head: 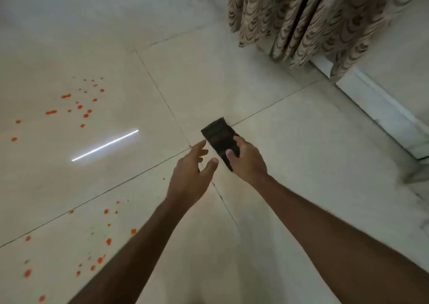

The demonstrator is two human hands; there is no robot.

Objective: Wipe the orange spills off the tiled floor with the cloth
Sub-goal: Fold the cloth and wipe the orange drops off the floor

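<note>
Pale tiled floor (267, 76) with dark grout lines; orange spills (80, 106) dot its left tiles. More droplets (102, 245) lie nearer; a patterned curtain (301, 20) hangs to it.

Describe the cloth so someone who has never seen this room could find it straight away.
Start at the patterned curtain hanging at the top right, then come down the pale tiled floor to where the grout lines cross. There the right hand grips the cloth, with the open left hand beside it. It is a small, dark, folded rectangle, the only dark item among pale tiles and orange spills.

Right hand (249, 158) grips dark cloth (219, 138); left hand (192, 171) open beside; orange spills (79, 104) left.
</note>
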